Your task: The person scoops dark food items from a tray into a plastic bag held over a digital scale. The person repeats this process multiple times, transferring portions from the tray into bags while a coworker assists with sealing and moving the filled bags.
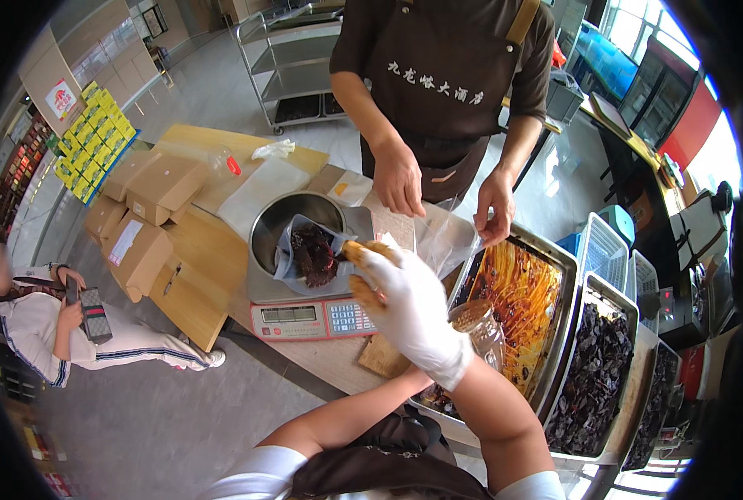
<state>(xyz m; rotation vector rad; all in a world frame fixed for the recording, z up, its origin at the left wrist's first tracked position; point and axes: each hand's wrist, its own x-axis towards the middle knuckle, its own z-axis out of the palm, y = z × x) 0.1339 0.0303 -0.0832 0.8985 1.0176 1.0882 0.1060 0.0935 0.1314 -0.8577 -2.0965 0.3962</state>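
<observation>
My right hand [402, 300], in a white glove with orange-brown stained fingers, is over the front right of a digital scale [296, 320]. Its fingertips are at the edge of a clear plastic bag [289, 269] with dark, glossy food pieces [315, 256] inside. The bag sits in a round metal bowl [265, 231] on the scale. Whether the curled fingers pinch a piece is unclear. My left forearm [346, 409] passes beneath the right wrist, which hides the left hand. Close to the wrists is a clear jar [493, 331].
Opposite, a person in a dark apron [440, 94] handles a clear bag [446, 237]. Right are an oily metal tray [568, 262] and a tray of dark pieces [590, 381]. Cardboard boxes [165, 184] and a pen [172, 279] lie left; another person [40, 319] is beyond.
</observation>
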